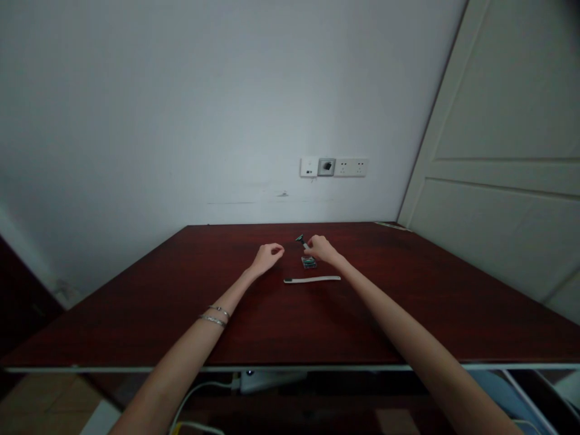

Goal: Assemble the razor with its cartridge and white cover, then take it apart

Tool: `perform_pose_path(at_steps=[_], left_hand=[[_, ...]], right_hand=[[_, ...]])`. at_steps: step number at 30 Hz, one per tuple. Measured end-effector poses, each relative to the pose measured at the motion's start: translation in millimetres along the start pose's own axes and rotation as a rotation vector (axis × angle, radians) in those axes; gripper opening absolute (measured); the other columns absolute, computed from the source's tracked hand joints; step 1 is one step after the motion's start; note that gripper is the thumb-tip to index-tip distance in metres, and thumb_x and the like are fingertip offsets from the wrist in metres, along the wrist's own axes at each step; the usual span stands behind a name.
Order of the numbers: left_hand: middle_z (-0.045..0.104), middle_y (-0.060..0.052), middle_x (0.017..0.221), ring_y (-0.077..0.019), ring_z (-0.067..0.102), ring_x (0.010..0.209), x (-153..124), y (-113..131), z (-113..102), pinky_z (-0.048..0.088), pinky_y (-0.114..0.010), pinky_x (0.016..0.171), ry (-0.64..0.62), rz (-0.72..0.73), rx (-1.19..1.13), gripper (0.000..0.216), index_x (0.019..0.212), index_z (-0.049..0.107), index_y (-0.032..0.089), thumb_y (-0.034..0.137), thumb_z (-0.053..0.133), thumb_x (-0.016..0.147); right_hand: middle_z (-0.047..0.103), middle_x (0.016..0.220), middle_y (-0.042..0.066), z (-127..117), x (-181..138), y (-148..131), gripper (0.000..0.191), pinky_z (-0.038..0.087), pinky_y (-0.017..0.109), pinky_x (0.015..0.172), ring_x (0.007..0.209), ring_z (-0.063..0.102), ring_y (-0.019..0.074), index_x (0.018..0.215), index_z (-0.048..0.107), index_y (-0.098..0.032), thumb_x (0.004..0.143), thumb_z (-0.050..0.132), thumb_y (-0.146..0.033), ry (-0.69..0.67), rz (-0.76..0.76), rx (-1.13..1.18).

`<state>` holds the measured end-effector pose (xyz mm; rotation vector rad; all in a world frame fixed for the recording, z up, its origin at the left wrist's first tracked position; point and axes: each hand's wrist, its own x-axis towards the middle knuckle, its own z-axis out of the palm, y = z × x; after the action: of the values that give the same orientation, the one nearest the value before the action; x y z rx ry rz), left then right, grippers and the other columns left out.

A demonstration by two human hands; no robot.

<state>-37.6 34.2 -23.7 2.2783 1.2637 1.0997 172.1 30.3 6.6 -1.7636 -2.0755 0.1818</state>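
My right hand (319, 248) is closed around the pale handle of a small razor (299, 239), its dark green head tilted up to the left. Just below that hand, a small clear and green piece (309, 262), perhaps the razor's case, lies on the table. To the left, my left hand (268, 257) curls with thumb and fingers meeting in a loop; I see nothing between them. Nearer to me lies a thin white stick with a dark left end (312, 280), looking like a toothbrush, touched by neither hand.
The dark red wooden table (181, 314) reaches back to a white wall with sockets (334, 167). A pale panelled door (502, 163) stands at the right. Under the table's front edge are a white cable (199, 388) and a white power strip (272, 380).
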Motion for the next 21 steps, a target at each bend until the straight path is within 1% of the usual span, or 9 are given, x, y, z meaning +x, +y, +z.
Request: perform_pose_path(at_steps=[3,7,9,12,14,16,21], left_hand=[[0.069,-0.007,0.094,-0.0182,0.063,0.089,4,1,8,0.047,-0.03,0.085,-0.121,-0.004,0.003,0.027,0.094,0.066,0.016,0.032,0.058,0.075],[0.063,-0.011,0.11,-0.0213,0.059,0.1,10,4,24,0.044,-0.03,0.089,-0.256,0.056,0.082,0.05,0.111,0.059,0.013,0.04,0.064,0.069],[0.06,-0.013,0.116,-0.023,0.057,0.103,14,9,33,0.043,-0.032,0.09,-0.3,0.082,0.132,0.059,0.118,0.055,0.012,0.043,0.064,0.068],[0.057,-0.014,0.119,-0.0248,0.054,0.106,21,17,45,0.041,-0.033,0.091,-0.357,0.11,0.189,0.067,0.123,0.05,0.011,0.044,0.065,0.067],[0.057,-0.014,0.119,-0.0254,0.053,0.107,26,23,51,0.04,-0.032,0.092,-0.379,0.117,0.22,0.067,0.124,0.049,0.011,0.042,0.065,0.067],[0.058,-0.013,0.117,-0.0252,0.054,0.107,30,26,55,0.041,-0.032,0.091,-0.399,0.112,0.231,0.064,0.123,0.048,0.012,0.039,0.064,0.068],[0.062,-0.011,0.112,-0.0236,0.057,0.101,35,26,61,0.042,-0.03,0.088,-0.414,0.084,0.174,0.059,0.122,0.049,0.014,0.032,0.063,0.068]], right_hand=[[0.068,0.067,0.009,-17,-4,40,0.022,0.04,0.02,0.052,0.062,0.063,0.0165,0.081,0.07,-0.011,0.069,0.058,-0.025,0.041,0.07,0.029],[0.067,0.065,0.008,-30,-11,96,0.027,0.039,0.019,0.047,0.054,0.061,0.0141,0.088,0.07,-0.009,0.071,0.056,-0.025,0.103,0.191,0.048],[0.067,0.065,0.008,-34,-16,122,0.027,0.039,0.019,0.049,0.056,0.061,0.0148,0.088,0.07,-0.009,0.072,0.056,-0.025,0.133,0.238,0.045],[0.068,0.071,0.01,-39,-22,155,0.027,0.04,0.02,0.054,0.065,0.063,0.0172,0.088,0.07,-0.01,0.071,0.057,-0.025,0.168,0.296,0.024],[0.069,0.077,0.012,-42,-28,172,0.026,0.041,0.021,0.056,0.07,0.064,0.0187,0.088,0.07,-0.01,0.069,0.059,-0.025,0.178,0.326,0.007],[0.068,0.079,0.013,-44,-34,186,0.025,0.041,0.021,0.056,0.071,0.064,0.0194,0.087,0.07,-0.011,0.069,0.06,-0.025,0.173,0.348,-0.005],[0.068,0.08,0.012,-44,-45,203,0.024,0.042,0.022,0.058,0.071,0.064,0.0192,0.088,0.07,-0.012,0.07,0.059,-0.025,0.143,0.367,-0.018]])
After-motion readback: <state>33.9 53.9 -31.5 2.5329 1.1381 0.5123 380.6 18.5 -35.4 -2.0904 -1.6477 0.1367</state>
